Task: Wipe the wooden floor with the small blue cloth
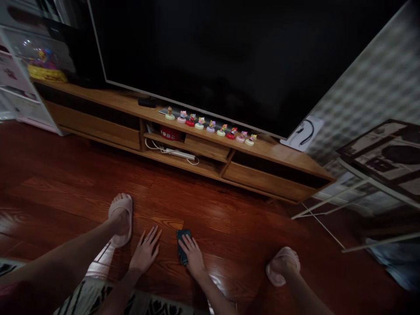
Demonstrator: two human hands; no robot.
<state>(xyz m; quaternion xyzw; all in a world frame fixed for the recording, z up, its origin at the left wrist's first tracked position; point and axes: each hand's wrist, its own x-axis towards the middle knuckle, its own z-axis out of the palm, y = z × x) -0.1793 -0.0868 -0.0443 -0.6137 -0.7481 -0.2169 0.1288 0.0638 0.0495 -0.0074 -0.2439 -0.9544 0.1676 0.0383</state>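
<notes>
My right hand [193, 259] lies with its fingers stretched out over a dark, folded piece of cloth [181, 249] on the wooden floor. Part of the cloth is hidden under the palm and fingers. To its left, my left hand [146, 253] is spread with the palm down, apart from the cloth and holding nothing. Whether that palm rests on the floor or hovers just above it, I cannot tell.
Ahead stands a low wooden TV cabinet [269, 153] with a row of several small figurines [211, 126] below a large dark television [210, 52]. A white power strip [180, 153] lies on its shelf. My slippered feet flank my hands. A metal-framed stand [334, 210] is at right, a patterned rug [98, 288] nearby.
</notes>
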